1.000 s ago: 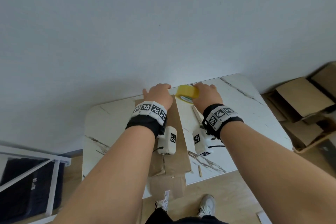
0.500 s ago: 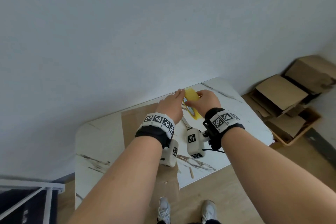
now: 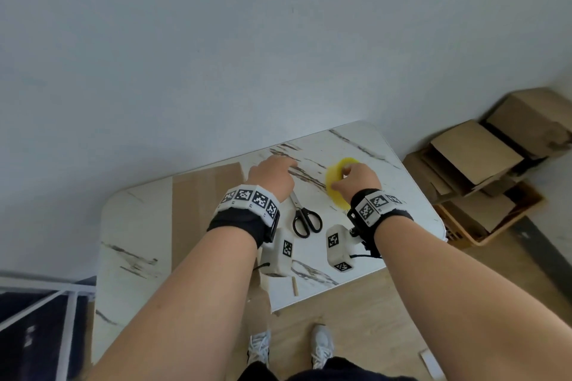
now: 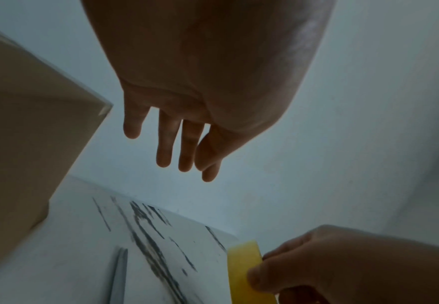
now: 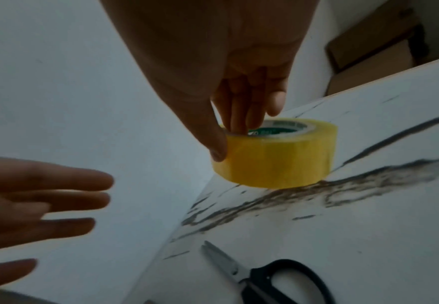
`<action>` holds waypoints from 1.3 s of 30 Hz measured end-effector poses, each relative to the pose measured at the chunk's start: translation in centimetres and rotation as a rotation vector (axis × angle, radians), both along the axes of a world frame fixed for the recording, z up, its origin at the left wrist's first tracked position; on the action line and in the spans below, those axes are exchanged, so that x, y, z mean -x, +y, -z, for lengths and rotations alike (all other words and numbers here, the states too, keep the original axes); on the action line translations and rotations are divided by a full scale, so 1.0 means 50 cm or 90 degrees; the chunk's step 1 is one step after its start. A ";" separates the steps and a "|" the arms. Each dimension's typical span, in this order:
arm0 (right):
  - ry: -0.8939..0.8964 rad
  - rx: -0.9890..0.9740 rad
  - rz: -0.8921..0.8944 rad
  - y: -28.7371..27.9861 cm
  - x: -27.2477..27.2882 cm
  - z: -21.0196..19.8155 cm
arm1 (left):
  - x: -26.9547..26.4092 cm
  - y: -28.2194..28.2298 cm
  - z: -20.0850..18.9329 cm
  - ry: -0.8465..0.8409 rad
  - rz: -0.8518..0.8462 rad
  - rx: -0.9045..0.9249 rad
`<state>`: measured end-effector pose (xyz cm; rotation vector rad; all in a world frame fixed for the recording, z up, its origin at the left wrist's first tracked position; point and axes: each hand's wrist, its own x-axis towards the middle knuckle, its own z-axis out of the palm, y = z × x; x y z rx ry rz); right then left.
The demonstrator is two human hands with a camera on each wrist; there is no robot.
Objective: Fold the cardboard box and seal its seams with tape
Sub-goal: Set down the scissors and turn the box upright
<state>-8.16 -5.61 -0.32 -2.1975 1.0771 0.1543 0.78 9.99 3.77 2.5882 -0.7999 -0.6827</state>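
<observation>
The yellow tape roll (image 5: pixel 278 156) lies flat on the white marble table (image 3: pixel 402 195). The flat brown cardboard (image 3: pixel 198 195) lies on the table's left part.

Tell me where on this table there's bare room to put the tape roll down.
Bare marble lies right of the tape roll toward the table's right edge, and left of the flattened cardboard. It is crowded in the middle, where the scissors lie between both hands.

Right hand (image 5: pixel 213 67) pinches yellow tape roll (image 5: pixel 278 156), fingers inside core, thumb outside, near table (image 5: pixel 369 226) far edge. Left hand (image 5: pixel 31 205) spread alongside. Scissors (image 5: pixel 260 277) lie nearer.
</observation>
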 end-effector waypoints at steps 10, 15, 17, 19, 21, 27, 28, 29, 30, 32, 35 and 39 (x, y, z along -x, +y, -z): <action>0.054 -0.027 -0.020 -0.038 -0.037 0.083 | -0.033 0.004 0.009 -0.091 -0.097 0.028; 0.110 -0.010 -0.065 -0.040 -0.058 0.082 | -0.038 0.017 0.009 -0.101 -0.145 0.037; 0.068 -0.028 -0.055 -0.041 -0.068 0.067 | -0.040 0.030 0.006 -0.107 -0.172 0.042; 0.024 -0.044 -0.049 -0.034 -0.083 0.045 | -0.043 0.049 0.003 -0.114 -0.206 0.058; -0.025 -0.064 -0.061 -0.019 -0.107 0.022 | -0.050 0.073 0.001 -0.115 -0.242 0.075; -0.141 -0.126 -0.156 0.096 -0.163 -0.049 | -0.047 0.187 -0.030 -0.091 -0.364 0.037; -0.152 -0.140 -0.173 0.122 -0.168 -0.057 | -0.040 0.207 -0.035 -0.084 -0.386 0.022; -0.156 -0.153 -0.189 0.148 -0.171 -0.063 | -0.033 0.223 -0.041 -0.075 -0.403 -0.001; -0.152 -0.161 -0.205 0.176 -0.173 -0.067 | -0.025 0.241 -0.043 -0.063 -0.417 -0.031; -0.139 -0.174 -0.227 0.221 -0.172 -0.070 | -0.008 0.267 -0.048 -0.019 -0.435 -0.090; -0.101 -0.181 -0.275 0.272 -0.166 -0.066 | 0.013 0.309 -0.048 0.058 -0.413 -0.169; -0.051 -0.169 -0.296 0.303 -0.161 -0.055 | 0.031 0.348 -0.041 0.126 -0.383 -0.221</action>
